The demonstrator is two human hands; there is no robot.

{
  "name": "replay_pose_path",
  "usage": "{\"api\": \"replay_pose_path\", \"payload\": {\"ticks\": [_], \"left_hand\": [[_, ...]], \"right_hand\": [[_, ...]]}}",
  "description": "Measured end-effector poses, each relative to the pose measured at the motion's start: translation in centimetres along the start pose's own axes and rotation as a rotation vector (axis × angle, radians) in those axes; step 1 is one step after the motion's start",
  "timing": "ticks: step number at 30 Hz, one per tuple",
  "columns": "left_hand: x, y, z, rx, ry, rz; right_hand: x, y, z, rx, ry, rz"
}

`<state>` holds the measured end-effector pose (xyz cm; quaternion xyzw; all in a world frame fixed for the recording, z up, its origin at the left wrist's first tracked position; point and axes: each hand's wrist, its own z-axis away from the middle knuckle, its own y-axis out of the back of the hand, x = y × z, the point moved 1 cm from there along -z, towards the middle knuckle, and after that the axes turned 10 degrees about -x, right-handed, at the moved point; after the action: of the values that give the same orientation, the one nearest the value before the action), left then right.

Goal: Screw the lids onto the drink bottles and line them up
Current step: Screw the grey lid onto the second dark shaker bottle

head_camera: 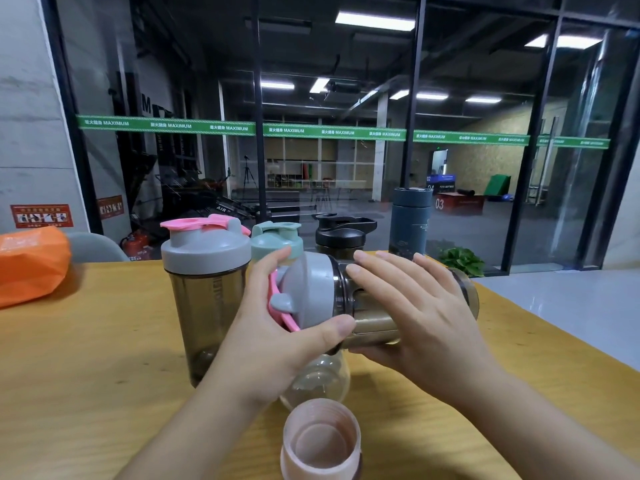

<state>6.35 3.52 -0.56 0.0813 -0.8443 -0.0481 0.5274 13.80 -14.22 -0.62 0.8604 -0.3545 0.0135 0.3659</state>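
A: What is held by the left hand?

B: The grey lid is gripped by its curled fingers and thumb, at the mouth of a smoky bottle kept sideways above the table.

A: And the right hand?

B: It is laid over the bottle's body, fingers nearly straight on top and the thumb tucked underneath.

A: What is seen beyond the fingers?

B: 4 upright capped bottles are lined up: a grey-and-pink-lidded bottle just left of the left fingers, then a green-lidded bottle, a black one and a dark blue flask.

A: And nearer than the hands?

B: An open pink cup is stood on the table, with a clear bottle partly hidden under the left wrist.
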Motion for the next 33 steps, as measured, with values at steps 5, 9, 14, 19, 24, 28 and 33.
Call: {"api": "replay_pose_path", "payload": {"ticks": [5, 9, 14, 19, 24, 28, 33], "left_hand": [[0.1, -0.3, 0.1, 0.037, -0.038, 0.008], [0.0, -0.5, 0.3, 0.040, -0.073, 0.025], [0.0, -0.6, 0.4, 0.085, -0.115, 0.007], [-0.1, -0.5, 0.4, 0.149, -0.135, -0.006], [-0.2, -0.1, 0.4, 0.168, -0.096, 0.016], [-0.9, 0.2, 0.3, 0.126, -0.097, 0.018], [-1.2, 0.8, 0.4, 0.070, -0.094, 0.021]], "right_hand": [[-0.2, 0.0, 0.0, -0.012, 0.001, 0.013], [-0.3, 0.0, 0.0, -0.003, 0.012, 0.023], [0.0, 0.1, -0.1, -0.013, 0.035, 0.037], [1.0, 0.8, -0.2, -0.088, -0.051, -0.088], [3.2, 0.4, 0.5, -0.141, -0.379, -0.381], [3.8, 0.2, 0.9, -0.130, -0.774, -0.875], [3.5, 1.1, 1.0, -0.376, -1.063, -1.201]]}}
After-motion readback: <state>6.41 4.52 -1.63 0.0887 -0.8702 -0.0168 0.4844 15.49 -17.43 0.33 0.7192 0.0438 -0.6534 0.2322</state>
